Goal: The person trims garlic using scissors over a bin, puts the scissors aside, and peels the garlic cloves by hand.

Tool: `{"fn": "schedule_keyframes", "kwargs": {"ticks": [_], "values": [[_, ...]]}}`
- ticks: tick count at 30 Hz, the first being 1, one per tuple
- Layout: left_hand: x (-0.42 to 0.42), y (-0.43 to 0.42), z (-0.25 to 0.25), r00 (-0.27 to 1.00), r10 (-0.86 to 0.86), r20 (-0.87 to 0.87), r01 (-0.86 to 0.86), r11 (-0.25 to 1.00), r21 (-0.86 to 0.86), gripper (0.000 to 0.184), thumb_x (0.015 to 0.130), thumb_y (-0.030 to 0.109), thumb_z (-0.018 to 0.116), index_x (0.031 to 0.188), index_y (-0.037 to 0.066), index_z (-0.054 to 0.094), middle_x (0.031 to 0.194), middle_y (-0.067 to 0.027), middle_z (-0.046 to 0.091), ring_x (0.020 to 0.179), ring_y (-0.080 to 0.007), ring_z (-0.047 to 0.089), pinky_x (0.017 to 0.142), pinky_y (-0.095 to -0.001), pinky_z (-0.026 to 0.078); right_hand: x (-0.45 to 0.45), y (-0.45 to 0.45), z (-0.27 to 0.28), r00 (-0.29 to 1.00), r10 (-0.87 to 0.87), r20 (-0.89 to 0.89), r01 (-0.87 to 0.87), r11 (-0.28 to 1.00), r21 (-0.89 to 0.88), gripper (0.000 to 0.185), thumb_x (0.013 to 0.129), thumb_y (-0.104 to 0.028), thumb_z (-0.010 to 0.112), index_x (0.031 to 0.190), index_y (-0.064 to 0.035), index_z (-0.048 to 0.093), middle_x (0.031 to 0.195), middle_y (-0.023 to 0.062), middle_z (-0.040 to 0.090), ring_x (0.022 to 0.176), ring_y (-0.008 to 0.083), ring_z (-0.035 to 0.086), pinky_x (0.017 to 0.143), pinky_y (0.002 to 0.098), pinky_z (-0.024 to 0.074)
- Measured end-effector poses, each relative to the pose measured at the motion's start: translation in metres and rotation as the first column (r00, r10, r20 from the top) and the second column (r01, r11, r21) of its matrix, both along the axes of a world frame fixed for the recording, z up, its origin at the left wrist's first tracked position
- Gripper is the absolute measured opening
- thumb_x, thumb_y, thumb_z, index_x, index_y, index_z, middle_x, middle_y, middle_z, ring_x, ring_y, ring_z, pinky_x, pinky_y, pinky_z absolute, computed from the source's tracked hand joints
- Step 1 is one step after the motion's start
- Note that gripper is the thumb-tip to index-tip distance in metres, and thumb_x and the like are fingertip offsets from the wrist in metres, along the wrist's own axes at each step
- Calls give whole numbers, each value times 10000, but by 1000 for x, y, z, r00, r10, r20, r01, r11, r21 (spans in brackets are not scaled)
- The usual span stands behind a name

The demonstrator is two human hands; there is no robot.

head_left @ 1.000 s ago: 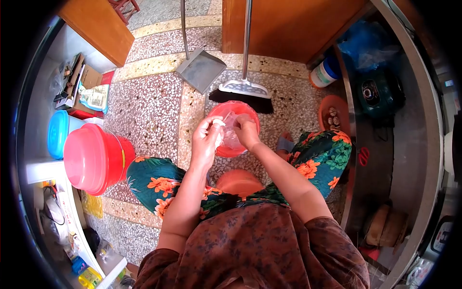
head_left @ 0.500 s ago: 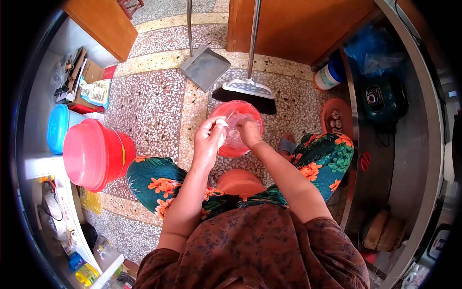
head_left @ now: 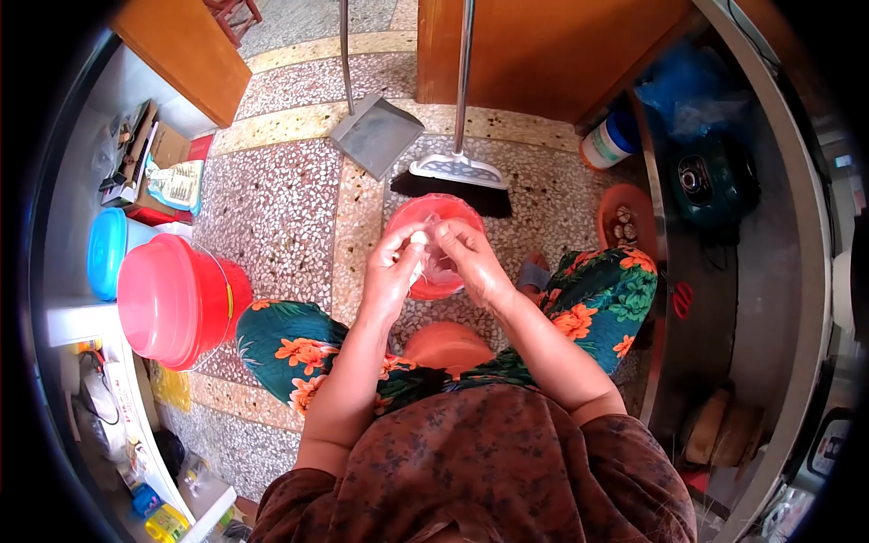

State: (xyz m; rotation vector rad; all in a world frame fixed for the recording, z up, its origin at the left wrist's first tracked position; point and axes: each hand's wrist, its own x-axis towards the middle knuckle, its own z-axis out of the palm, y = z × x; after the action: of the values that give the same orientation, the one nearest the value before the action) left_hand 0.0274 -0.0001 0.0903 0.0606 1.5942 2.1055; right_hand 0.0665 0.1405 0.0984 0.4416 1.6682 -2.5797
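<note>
My left hand (head_left: 389, 273) is closed around a small whitish garlic bulb (head_left: 419, 239), with thin pale strands hanging beneath it. Beside it, my right hand (head_left: 473, 264) has thumb and fingers pinched together against the garlic; the exact contact is partly hidden by the fingers. Both hands are above a red bin (head_left: 471, 217) lined with a clear plastic bag. Pale scraps seem to lie inside, though the hands cover much of it. Between my knees is an orange-red tub (head_left: 448, 344).
Several garlic bulbs (head_left: 625, 226) lie in an orange basin (head_left: 612, 210) by my right knee. Ahead are a broom (head_left: 459, 172) and a grey dustpan (head_left: 377, 136). A lidded red bucket (head_left: 163, 299) stands left. A shelf (head_left: 701, 344) with red scissors (head_left: 682, 300) runs along the right.
My right hand has come up out of the bin and moved back toward my left hand, meeting it at the garlic. The left hand keeps its hold. The view has shifted slightly.
</note>
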Motion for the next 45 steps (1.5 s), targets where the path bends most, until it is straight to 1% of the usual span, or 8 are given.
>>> {"fn": "schedule_keyframes", "kwargs": {"ticks": [3, 7, 9, 12, 18, 31, 36, 45], "values": [[2, 1, 6, 992, -76, -99, 74, 997, -19, 235, 925, 80, 552, 1153, 25, 577, 897, -9, 594, 690, -41, 518, 576, -187, 420, 2, -3, 3, 997, 61, -47, -57, 994, 89, 157, 932, -196, 576, 936, -39, 584, 835, -6, 592, 715, 65, 554, 649, 218, 456], [4, 4, 6, 993, -53, -104, 57, 998, 37, 232, 925, 73, 550, 1148, 19, 579, 916, -11, 604, 710, -43, 530, 612, -190, 447, 6, -4, 6, 998, 42, -49, -41, 999, 17, 132, 929, -154, 575, 954, -25, 588, 844, 3, 602, 715, 69, 562, 657, 214, 465], [7, 6, 13, 1000, -10, -10, 11, 992, 127, 237, 923, 70, 548, 1152, 16, 577, 895, -9, 604, 724, -55, 544, 649, -197, 464, 8, -4, 10, 999, 32, -14, -32, 999, -7, 116, 927, -121, 568, 968, -16, 593, 839, 9, 610, 723, 73, 569, 659, 216, 473], [5, 5, 8, 999, -9, -35, 15, 988, 156, 232, 919, 79, 567, 1142, 23, 593, 959, -21, 624, 693, -40, 525, 571, -179, 427, 9, -3, 9, 998, 31, -49, -29, 999, 27, 86, 915, -77, 572, 948, -3, 602, 807, 14, 620, 688, 60, 572, 621, 208, 471], [3, -1, 4, 999, -48, -24, 52, 983, 177, 250, 917, 61, 552, 1164, 21, 567, 867, -10, 594, 715, -57, 535, 637, -190, 444, 9, -3, 2, 993, 46, -108, -19, 970, 241, 104, 934, -88, 537, 920, 0, 591, 762, 5, 590, 658, 63, 535, 601, 215, 446], [2, -3, 1, 996, -73, -42, 79, 983, 166, 229, 922, 142, 580, 1112, 16, 598, 863, -7, 597, 697, -56, 527, 584, -193, 426, 10, -12, 11, 992, -58, -112, 78, 981, 179, 108, 923, -58, 520, 836, -20, 570, 716, -5, 562, 632, 53, 501, 588, 207, 416], [1, -4, 4, 976, -138, 166, 77, 941, 331, 229, 952, 188, 517, 1086, 18, 593, 748, -8, 540, 631, -92, 509, 527, -220, 414, 10, -10, 13, 988, -60, -145, 81, 986, 148, 92, 910, -52, 539, 834, -20, 579, 725, 0, 587, 653, 48, 536, 588, 205, 445], [-2, -7, 6, 947, -130, 294, -1, 913, 407, 218, 958, 176, 508, 1108, 41, 588, 778, -11, 538, 655, -103, 508, 518, -216, 392, 8, 0, -3, 977, -155, -146, 179, 970, 166, 68, 874, -25, 578, 809, -10, 590, 748, 4, 594, 673, 59, 540, 604, 221, 453]]}}
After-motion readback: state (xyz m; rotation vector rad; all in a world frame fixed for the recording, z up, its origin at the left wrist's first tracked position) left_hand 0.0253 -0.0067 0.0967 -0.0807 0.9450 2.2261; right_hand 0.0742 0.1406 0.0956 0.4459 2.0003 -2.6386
